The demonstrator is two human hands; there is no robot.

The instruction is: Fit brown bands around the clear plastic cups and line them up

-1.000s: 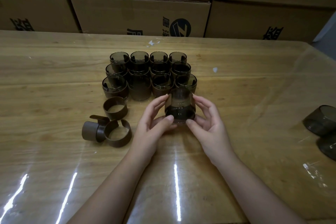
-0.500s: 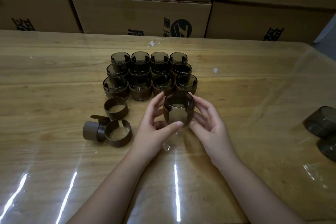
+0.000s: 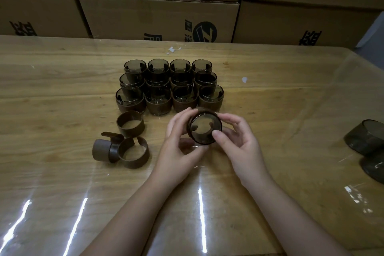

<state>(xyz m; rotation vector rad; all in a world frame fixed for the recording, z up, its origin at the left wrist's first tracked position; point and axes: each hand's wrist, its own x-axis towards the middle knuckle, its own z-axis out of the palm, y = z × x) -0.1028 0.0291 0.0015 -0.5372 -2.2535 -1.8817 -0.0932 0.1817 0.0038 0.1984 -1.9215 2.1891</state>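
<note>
Counted twelve banded cups (image 3: 170, 97) at 12 o'clock, one cup (image 3: 204, 130) gripped by left hand (image 3: 176, 148) and right hand (image 3: 243, 147), three spare bands (image 3: 129, 131) at 9.

Smoky cups (image 3: 169, 86) (brown bands (image 3: 130, 123)).

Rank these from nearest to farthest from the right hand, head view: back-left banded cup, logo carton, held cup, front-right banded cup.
1. The held cup, gripped by the right hand itself.
2. The front-right banded cup, just beyond the hand.
3. The back-left banded cup, last row, far left.
4. The logo carton, behind the table.
</note>
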